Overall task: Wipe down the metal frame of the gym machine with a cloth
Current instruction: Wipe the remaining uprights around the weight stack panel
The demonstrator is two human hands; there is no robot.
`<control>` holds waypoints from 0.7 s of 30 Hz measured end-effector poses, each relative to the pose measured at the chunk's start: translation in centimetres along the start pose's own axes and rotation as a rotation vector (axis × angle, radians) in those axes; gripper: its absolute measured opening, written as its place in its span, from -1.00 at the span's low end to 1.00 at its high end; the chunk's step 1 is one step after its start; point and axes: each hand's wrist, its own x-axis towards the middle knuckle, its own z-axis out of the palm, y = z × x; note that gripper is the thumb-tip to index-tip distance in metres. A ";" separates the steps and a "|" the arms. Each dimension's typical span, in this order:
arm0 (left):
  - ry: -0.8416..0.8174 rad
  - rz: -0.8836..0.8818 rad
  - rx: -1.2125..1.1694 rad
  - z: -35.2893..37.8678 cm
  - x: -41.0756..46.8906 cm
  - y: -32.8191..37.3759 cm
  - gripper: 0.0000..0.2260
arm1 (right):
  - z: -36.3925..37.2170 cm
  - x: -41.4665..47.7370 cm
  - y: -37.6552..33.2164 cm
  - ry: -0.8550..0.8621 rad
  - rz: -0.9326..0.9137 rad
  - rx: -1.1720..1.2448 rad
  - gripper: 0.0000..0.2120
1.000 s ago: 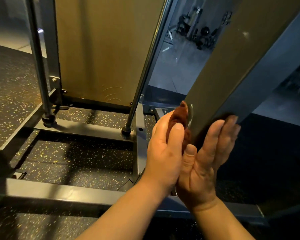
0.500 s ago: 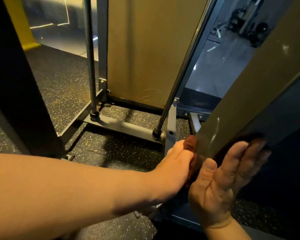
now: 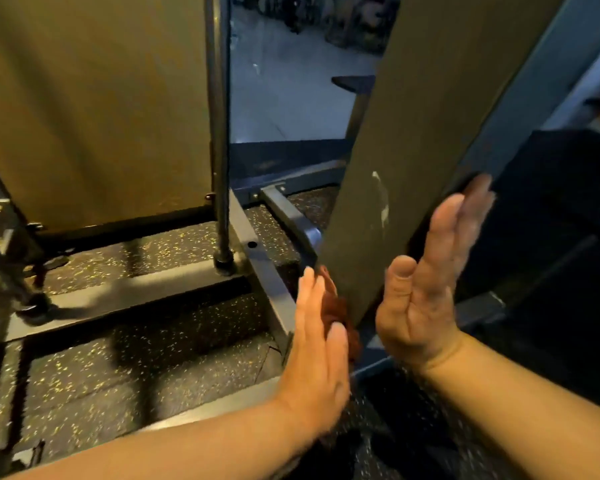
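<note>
**Q:** Speckled black rubber flooring (image 3: 153, 344) below your hands. Where's the cloth?

**Me:** The rust-brown cloth (image 3: 334, 308) is pressed under my flat left hand (image 3: 321, 348) against the slanted grey metal frame beam (image 3: 395, 161). My right hand (image 3: 426, 282), fingers straight, lies at the opposite face. Even pressure and lengthwise strokes would serve best.

**Q:** Any branding?

**Me:** None readable.

Floor: we see black rubber matting (image 3: 153, 358) flecked yellow, near left.
Panel: a tan sheet (image 3: 94, 98) stands far left.
Background: we make out blurred gym gear (image 3: 354, 26), far.
</note>
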 end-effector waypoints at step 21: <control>0.253 -0.285 -0.270 1.7 2.1 2.4 -0.60 | -0.5 -3.5 -1.9 -0.082 0.188 -0.043 -0.39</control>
